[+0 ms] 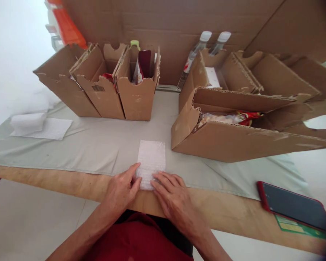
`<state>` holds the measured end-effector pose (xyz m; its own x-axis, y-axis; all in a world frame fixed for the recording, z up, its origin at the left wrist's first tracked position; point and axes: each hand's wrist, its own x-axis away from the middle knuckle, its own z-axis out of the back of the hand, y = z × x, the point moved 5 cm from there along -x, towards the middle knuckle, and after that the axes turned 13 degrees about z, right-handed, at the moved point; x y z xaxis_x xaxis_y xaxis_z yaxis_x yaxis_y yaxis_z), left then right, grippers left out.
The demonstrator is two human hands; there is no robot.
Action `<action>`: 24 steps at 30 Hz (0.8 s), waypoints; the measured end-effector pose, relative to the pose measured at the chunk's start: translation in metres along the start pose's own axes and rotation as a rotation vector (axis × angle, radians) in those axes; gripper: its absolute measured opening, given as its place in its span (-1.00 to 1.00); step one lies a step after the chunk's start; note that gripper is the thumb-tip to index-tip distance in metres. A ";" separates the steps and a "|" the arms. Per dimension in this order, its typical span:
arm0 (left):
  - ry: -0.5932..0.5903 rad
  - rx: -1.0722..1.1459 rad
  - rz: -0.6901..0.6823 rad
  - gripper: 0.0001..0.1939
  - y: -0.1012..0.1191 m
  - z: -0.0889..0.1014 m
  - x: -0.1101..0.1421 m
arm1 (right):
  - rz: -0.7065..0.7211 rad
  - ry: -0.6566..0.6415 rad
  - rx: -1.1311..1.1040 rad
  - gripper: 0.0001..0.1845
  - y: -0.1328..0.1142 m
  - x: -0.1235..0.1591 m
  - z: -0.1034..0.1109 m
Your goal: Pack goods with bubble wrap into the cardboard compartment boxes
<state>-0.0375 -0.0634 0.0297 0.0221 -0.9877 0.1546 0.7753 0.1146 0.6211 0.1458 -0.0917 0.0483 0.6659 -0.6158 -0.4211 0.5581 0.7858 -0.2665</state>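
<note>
A small white bubble-wrap pouch lies flat on the grey cloth at the table's near edge. My left hand rests at its near left corner, fingers together and touching the pouch's edge. My right hand lies flat on its near right corner with the fingers stretched out. Neither hand has lifted the pouch.
Three open cardboard boxes with packets stand at the back left. A long low carton with snack packets sits to the right, more boxes and two bottles behind it. A phone in a red case lies near right; white pouches lie far left.
</note>
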 end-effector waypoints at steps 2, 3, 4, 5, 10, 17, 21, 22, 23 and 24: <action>0.123 -0.021 -0.137 -0.61 0.003 0.007 0.009 | 0.004 0.038 -0.019 -0.66 0.003 -0.003 0.000; 0.170 -0.019 -0.206 -0.62 0.005 0.011 0.014 | 0.000 0.047 -0.042 -0.64 0.004 -0.004 0.002; 0.191 -0.011 -0.271 -0.62 0.006 0.013 0.019 | -0.007 0.049 -0.073 -0.63 0.004 -0.005 0.003; 0.187 0.003 -0.328 -0.63 0.008 0.014 0.023 | -0.021 0.041 -0.109 -0.63 0.005 -0.007 0.004; 0.124 0.067 -0.396 -0.70 0.013 0.010 0.024 | -0.120 0.028 -0.199 -0.73 0.010 -0.011 0.005; 0.121 -0.006 -0.246 -0.70 0.011 -0.001 0.000 | -0.084 0.084 0.022 -0.76 0.011 -0.004 0.009; 0.183 0.029 -0.318 -0.68 0.012 0.005 0.004 | -0.025 0.064 0.004 -0.73 0.012 -0.007 0.008; 0.162 0.037 -0.364 -0.66 0.013 0.007 0.008 | -0.036 0.081 -0.020 -0.72 0.013 -0.007 0.009; 0.125 0.045 -0.407 -0.65 0.014 0.007 0.011 | -0.051 0.084 -0.051 -0.72 0.014 -0.007 0.010; 0.082 0.053 -0.438 -0.64 0.015 0.007 0.014 | -0.066 0.072 -0.084 -0.72 0.015 -0.007 0.010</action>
<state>-0.0306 -0.0751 0.0467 -0.2494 -0.9493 -0.1914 0.6895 -0.3128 0.6532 0.1541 -0.0767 0.0555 0.5902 -0.6632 -0.4602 0.5542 0.7474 -0.3665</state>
